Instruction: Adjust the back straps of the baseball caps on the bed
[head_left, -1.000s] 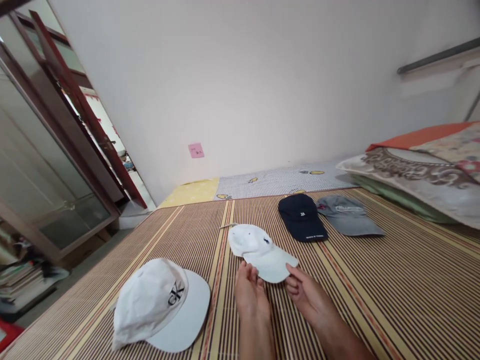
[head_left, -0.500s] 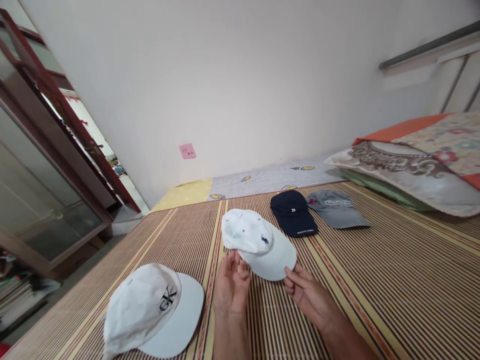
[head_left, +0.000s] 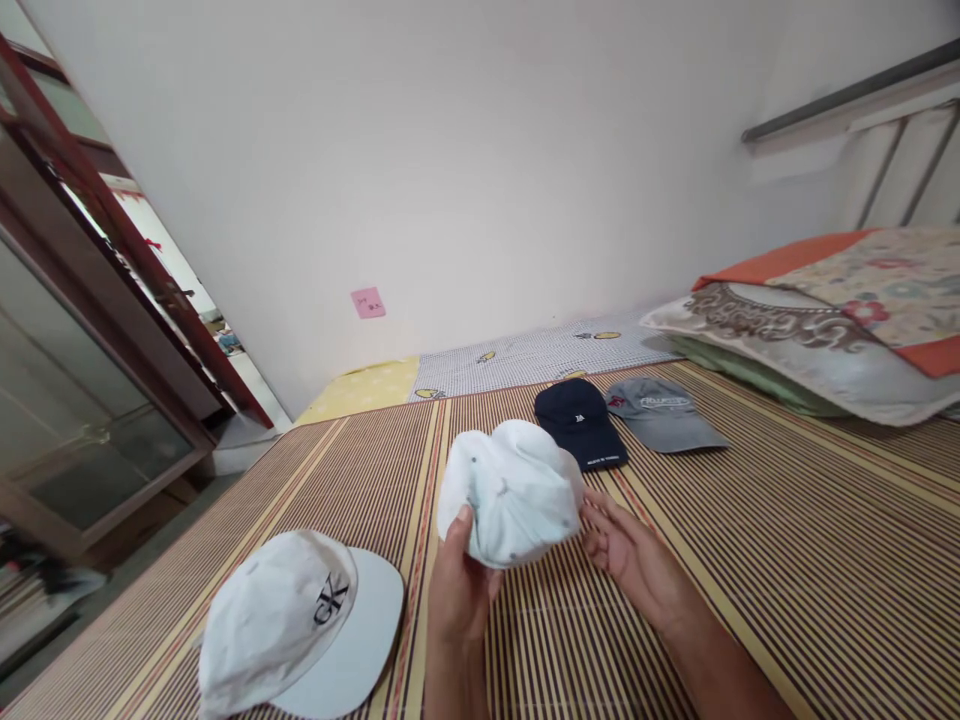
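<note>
A white baseball cap [head_left: 514,490] is held up above the striped mat, its rounded crown facing me and its brim out of sight. My left hand [head_left: 459,580] grips the cap's lower left edge, thumb on the outside of the crown. Against the cap's right side rests my right hand [head_left: 626,555], its fingers stretched out and partly hidden behind the fabric. A second white cap [head_left: 277,610] with black "CK" lettering lies at the lower left, brim to the right. Beyond the held cap are a navy cap [head_left: 581,425] and a grey cap [head_left: 664,415], side by side.
A striped bamboo mat [head_left: 757,560] covers the bed. Stacked pillows [head_left: 795,330] lie at the right. Along the wall runs a patterned cloth [head_left: 517,360]. A pink note [head_left: 367,303] is stuck to the wall. A glass-panelled door [head_left: 82,400] stands at the left.
The held white cap has turned, so its logo and brim no longer show and its crown faces me. My left thumb has come onto the crown; my right hand has left the brim's edge.
</note>
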